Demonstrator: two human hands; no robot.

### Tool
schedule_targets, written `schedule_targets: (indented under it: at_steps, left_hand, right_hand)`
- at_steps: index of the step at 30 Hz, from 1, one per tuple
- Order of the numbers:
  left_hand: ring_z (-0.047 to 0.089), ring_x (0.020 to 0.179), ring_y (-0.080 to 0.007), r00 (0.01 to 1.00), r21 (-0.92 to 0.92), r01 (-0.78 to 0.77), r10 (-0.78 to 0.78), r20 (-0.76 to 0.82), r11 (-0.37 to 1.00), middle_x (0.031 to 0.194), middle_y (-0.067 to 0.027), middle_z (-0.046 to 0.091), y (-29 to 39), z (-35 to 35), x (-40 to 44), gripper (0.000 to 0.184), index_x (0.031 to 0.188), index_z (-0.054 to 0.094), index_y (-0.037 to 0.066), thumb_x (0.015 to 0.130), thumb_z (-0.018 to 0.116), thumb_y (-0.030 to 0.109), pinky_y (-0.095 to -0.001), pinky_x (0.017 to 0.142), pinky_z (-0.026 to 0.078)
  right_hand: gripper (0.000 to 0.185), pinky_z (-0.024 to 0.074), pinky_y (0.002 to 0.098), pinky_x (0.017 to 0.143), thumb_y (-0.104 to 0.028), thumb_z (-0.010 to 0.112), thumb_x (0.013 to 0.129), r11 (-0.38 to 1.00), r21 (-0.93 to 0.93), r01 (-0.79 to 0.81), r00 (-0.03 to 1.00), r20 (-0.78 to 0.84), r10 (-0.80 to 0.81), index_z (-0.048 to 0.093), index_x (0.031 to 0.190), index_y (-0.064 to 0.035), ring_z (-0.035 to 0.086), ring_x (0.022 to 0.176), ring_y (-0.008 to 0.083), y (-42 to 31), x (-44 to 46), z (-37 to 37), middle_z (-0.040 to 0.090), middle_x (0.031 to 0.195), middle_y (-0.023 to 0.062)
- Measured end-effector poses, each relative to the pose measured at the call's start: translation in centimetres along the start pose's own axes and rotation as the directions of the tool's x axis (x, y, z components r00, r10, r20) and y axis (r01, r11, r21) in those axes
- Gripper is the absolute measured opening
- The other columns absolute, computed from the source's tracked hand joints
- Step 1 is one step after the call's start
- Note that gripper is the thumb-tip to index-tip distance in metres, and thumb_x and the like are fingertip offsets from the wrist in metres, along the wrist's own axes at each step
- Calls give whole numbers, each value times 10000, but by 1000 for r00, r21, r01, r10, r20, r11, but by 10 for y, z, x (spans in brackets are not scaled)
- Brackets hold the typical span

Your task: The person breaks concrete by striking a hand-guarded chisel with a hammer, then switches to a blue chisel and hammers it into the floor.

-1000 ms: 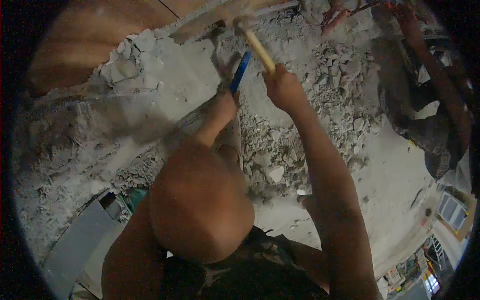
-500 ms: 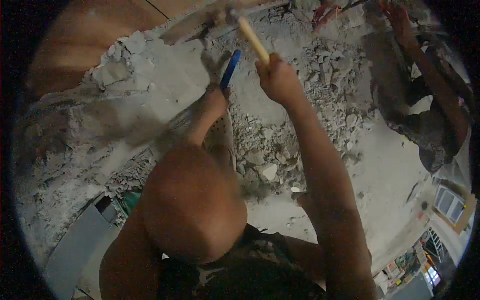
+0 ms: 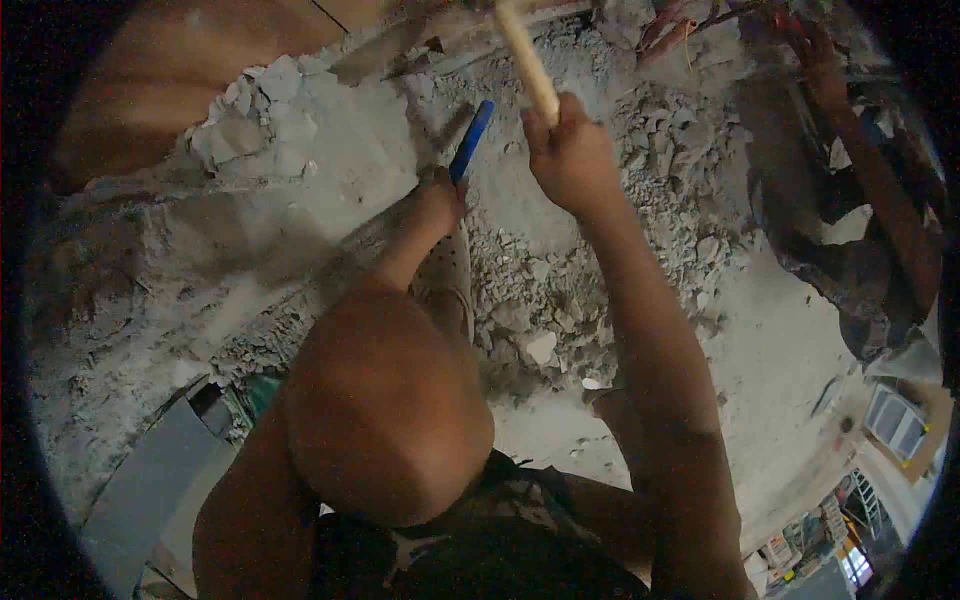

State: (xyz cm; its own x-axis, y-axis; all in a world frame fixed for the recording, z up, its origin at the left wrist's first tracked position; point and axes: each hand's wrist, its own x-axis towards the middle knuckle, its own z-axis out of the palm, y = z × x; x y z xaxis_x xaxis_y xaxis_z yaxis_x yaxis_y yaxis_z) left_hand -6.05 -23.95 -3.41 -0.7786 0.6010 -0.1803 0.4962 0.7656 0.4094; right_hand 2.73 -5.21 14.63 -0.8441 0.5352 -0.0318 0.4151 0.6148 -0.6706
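Note:
My right hand [image 3: 572, 158] is closed round the pale wooden handle of a hammer [image 3: 528, 65]. The hammer's head is mostly cut off by the top edge of the view. To its left, my left hand [image 3: 438, 200] grips a blue chisel [image 3: 472, 140], a flat bar that sticks up out of the fist; its other end is hidden. Below the chisel, broken grey rubble [image 3: 560, 310] lies on the dusty ground between my arms. A light perforated shoe [image 3: 450, 270] shows beside my left forearm, and my bent knee [image 3: 390, 410] fills the lower middle.
A brown board [image 3: 200, 80] and a heap of broken plaster [image 3: 235, 125] are at upper left. Reddish cables [image 3: 670, 30] lie at upper right, near dark sacking [image 3: 800, 240]. A grey panel [image 3: 155, 480] stands at lower left, and a framed item [image 3: 900, 420] at lower right.
My right hand has shifted slightly up and right, and the hammer's head has risen to the top edge. My left hand with the chisel has barely moved; the view has tilted slightly.

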Motion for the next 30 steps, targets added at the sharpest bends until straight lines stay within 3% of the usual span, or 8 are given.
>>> schedule_targets:
  at_steps: [3, 6, 8, 12, 18, 24, 27, 30]
  left_hand:
    - [623, 790, -476, 988, -43, 51, -44, 148, 998, 852, -292, 630, 8, -20, 1, 379, 1016, 505, -56, 934, 533, 313, -543, 696, 503]
    - [622, 782, -479, 984, 100, -27, 9, 176, 995, 841, -287, 632, 1, -12, 2, 376, 992, 521, -57, 928, 544, 312, -536, 690, 503]
    - [628, 764, -469, 990, 18, -133, 133, -38, 991, 825, -276, 637, 4, -13, 4, 388, 983, 527, -59, 926, 542, 325, -520, 681, 509]
    - [636, 766, -451, 989, -44, -129, 125, -85, 991, 828, -288, 632, 8, -12, 6, 397, 977, 541, -62, 925, 541, 332, -506, 689, 515]
    - [645, 825, -439, 993, 85, 54, -63, 104, 995, 856, -287, 639, 16, -17, 14, 424, 918, 611, -46, 934, 519, 368, -494, 731, 520]
    - [641, 844, -441, 977, 159, -2, -32, 212, 987, 889, -260, 654, 30, -29, 25, 483, 935, 631, -59, 952, 458, 391, -497, 755, 518]
    - [646, 865, -420, 927, 108, -73, 27, 375, 991, 877, -272, 652, 29, -35, 14, 478, 914, 625, -70, 947, 468, 381, -504, 757, 514]
    - [671, 741, -370, 981, -29, 1, 5, 192, 1000, 788, -257, 649, 30, -34, 10, 473, 933, 601, -70, 957, 459, 380, -489, 698, 524]
  right_hand:
    - [344, 507, 504, 604, -334, 554, 915, 967, 253, -36, 989, -129, 70, 504, 905, 6, 628, 675, 460, -14, -7, 4, 632, 730, 251]
    - [321, 506, 499, 602, -305, 558, 916, 990, 133, -52, 982, -172, 75, 513, 948, 11, 634, 678, 451, 46, -9, 63, 629, 727, 254]
    - [297, 500, 491, 589, -278, 562, 919, 971, -232, 57, 989, 149, -22, 524, 990, 8, 636, 671, 447, 76, 1, 70, 625, 716, 252]
    - [302, 505, 498, 617, -270, 556, 917, 963, -220, 153, 985, 109, -131, 537, 1016, 14, 640, 702, 447, 23, 7, 13, 626, 729, 260]
    - [375, 509, 547, 721, -305, 510, 925, 967, 245, -66, 984, -145, 104, 542, 972, 65, 643, 758, 444, -4, -4, 22, 633, 792, 285]
    - [314, 515, 528, 719, -251, 561, 895, 988, -73, -136, 939, 310, 152, 535, 936, 60, 641, 766, 455, 47, 10, 35, 633, 811, 295]
    - [305, 514, 528, 698, -253, 572, 890, 997, -34, -63, 996, 62, 65, 538, 911, 49, 644, 755, 449, 21, -2, 18, 632, 785, 288]
    - [369, 494, 486, 626, -337, 587, 897, 981, 171, -95, 990, -89, 111, 548, 892, 30, 637, 695, 419, 7, -7, 3, 613, 718, 253]
